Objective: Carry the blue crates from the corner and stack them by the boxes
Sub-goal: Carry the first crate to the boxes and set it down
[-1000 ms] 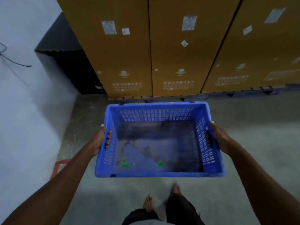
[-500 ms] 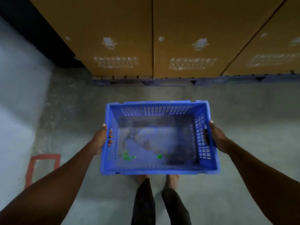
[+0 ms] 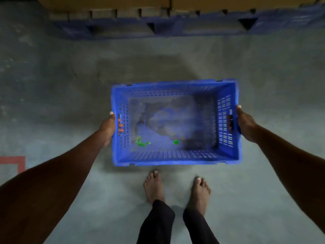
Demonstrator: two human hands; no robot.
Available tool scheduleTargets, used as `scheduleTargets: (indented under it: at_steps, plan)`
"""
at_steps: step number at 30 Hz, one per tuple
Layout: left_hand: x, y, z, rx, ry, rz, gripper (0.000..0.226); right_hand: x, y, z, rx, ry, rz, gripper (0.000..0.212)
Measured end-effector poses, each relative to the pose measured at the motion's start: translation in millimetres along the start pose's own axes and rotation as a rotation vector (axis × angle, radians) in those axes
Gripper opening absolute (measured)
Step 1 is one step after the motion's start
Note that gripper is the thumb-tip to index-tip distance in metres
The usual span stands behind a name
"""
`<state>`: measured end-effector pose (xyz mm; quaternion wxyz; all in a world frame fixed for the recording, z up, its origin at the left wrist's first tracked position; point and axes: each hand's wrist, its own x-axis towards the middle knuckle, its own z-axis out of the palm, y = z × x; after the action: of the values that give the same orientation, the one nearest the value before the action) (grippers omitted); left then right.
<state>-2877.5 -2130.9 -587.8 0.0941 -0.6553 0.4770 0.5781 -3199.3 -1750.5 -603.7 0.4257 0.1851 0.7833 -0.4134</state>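
Observation:
A blue slotted plastic crate (image 3: 175, 158) hangs low over the concrete floor in front of my bare feet. My left hand (image 3: 108, 128) grips its left handle slot, fingers poking through the wall. On the opposite side my right hand (image 3: 245, 123) holds the right handle slot. The crate's bottom is dusty and carries a few small green scraps (image 3: 140, 141). The cardboard boxes (image 3: 109, 2) show only as a brown strip at the top edge, resting on a blue pallet (image 3: 184, 26). No other crates are in view.
Bare grey concrete floor (image 3: 52, 85) stretches between the crate and the pallet. A red painted floor marking (image 3: 13, 160) sits at the left edge. My two bare feet (image 3: 175, 187) stand just behind the crate.
The view has tipped down and the crate has dropped toward the floor. The boxes have slid up to the top edge. Both hands keep their hold on the handles.

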Motion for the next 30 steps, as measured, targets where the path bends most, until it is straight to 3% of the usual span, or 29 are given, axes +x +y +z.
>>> scheduleTargets:
  at_steps: [6, 18, 21, 24, 27, 30]
  plan:
    - [38.4, -12.7, 18.6, -0.017, 0.041, 0.004, 0.057, 41.6, 21.4, 16.5, 0.015, 0.010, 0.016, 0.064]
    - [56.8, -30.2, 28.2, 0.018, 0.085, 0.057, 0.056, 44.1, 25.3, 27.9, -0.027, 0.022, -0.005, 0.063]
    - [43.2, -23.8, 17.0, 0.289, 0.208, 0.175, 0.059, 22.3, 16.8, 20.9, -0.331, 0.158, -0.129, 0.067]
    - [-2.0, -1.3, 5.8, 0.394, 0.305, 0.322, 0.061, -25.0, -1.8, 11.9, -0.490, 0.192, -0.291, 0.069]
    - [-93.2, 31.7, -8.0, 0.470, 0.326, 0.540, 0.064, -106.0, -41.9, 6.9, -0.613, 0.220, -0.403, 0.072]
    - [-212.6, 64.0, -32.3, 0.753, 0.465, 0.849, 0.063, -217.9, -87.0, 6.1, -0.839, 0.318, -0.628, 0.070]
